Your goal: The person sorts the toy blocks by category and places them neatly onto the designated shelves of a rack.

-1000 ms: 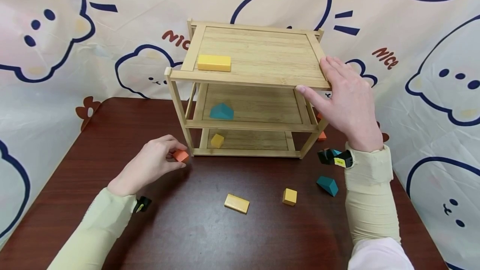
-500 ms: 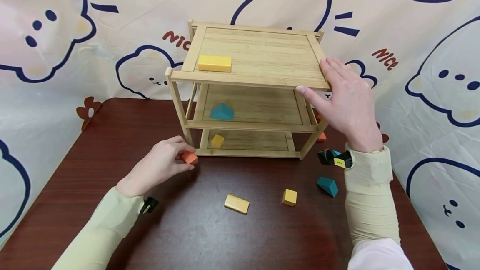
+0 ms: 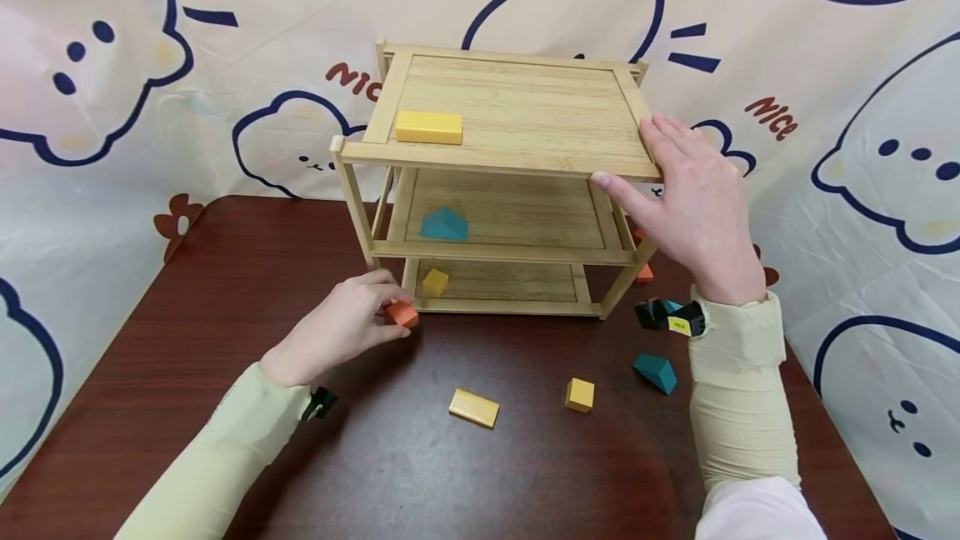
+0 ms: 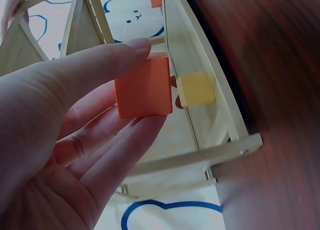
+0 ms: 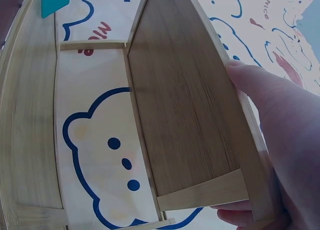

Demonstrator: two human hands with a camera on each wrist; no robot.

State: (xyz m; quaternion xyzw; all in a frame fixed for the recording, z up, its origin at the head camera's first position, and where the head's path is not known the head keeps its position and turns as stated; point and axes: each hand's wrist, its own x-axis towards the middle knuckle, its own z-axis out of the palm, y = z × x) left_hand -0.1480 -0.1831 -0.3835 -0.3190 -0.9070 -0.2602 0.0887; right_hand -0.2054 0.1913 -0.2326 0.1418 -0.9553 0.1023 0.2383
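Observation:
My left hand [image 3: 341, 323] pinches an orange cube block [image 3: 402, 314] between thumb and fingers, by the shelf's front left leg. In the left wrist view the orange block [image 4: 145, 88] appears in front of the lowest tier, close to a yellow cube [image 4: 196, 90] lying there. My right hand [image 3: 693, 198] grips the right front corner of the wooden three-tier shelf [image 3: 525, 107]. Its thumb lies along the front edge, as the right wrist view also shows. A yellow rectangular block [image 3: 429, 127] rests on the top tier, and a teal block [image 3: 444, 224] on the middle one.
Before the shelf on the dark table [image 3: 360, 473] lie a pale yellow flat block [image 3: 474, 407], a yellow cube [image 3: 580, 395] and a dark teal wedge [image 3: 656, 373]. More orange and blue pieces show partly behind the right wrist. A printed cloth [image 3: 285, 15] hangs behind.
My left hand has moved to the right with the orange block, from beside the shelf's front left leg to in front of the lowest tier's left end. The right hand stays put.

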